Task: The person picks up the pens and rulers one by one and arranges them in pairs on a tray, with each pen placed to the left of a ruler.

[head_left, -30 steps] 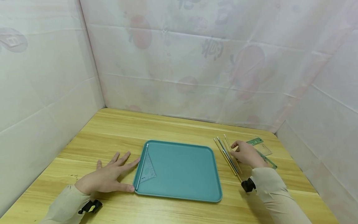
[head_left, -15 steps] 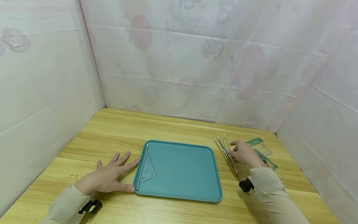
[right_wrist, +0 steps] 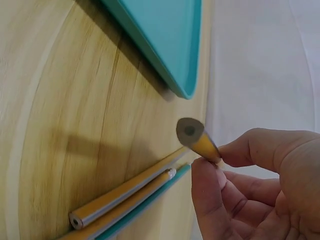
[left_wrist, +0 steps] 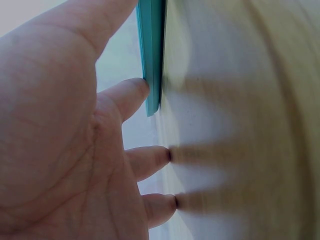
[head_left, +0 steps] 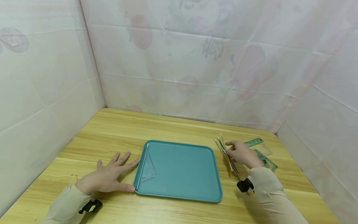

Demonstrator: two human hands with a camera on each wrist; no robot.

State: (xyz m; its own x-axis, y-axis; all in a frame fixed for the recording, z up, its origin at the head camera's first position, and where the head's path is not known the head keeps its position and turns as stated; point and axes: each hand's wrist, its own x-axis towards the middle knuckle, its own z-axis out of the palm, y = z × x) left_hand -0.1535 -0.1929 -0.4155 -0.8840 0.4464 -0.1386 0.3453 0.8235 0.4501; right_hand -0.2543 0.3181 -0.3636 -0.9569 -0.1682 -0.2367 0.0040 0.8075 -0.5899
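Observation:
In the head view, my left hand (head_left: 107,177) lies spread at the left side of a teal tray (head_left: 181,171), thumb and index finger against its rim. My right hand (head_left: 244,154) is to the right of the tray. Between thumb and fingers it pinches a yellow pencil (right_wrist: 204,144), raised off the table with its blunt, unsharpened end toward the right wrist camera. Below it, several more pencils (right_wrist: 125,192), yellow and teal, lie side by side on the wood. Inside the tray's left edge are a pencil (head_left: 143,165) and a clear set square (head_left: 149,172).
Beyond the right hand lie a green ruler (head_left: 254,142), a clear flat piece (head_left: 266,150) and a green set square (head_left: 271,164), partly covered by the hand. The wooden table (head_left: 167,124) is enclosed by pale printed cloth (head_left: 173,62) at the back and sides.
My right hand has shifted slightly left, carrying the pinched pencil over toward the other pencils. The left hand and tray have stayed in place.

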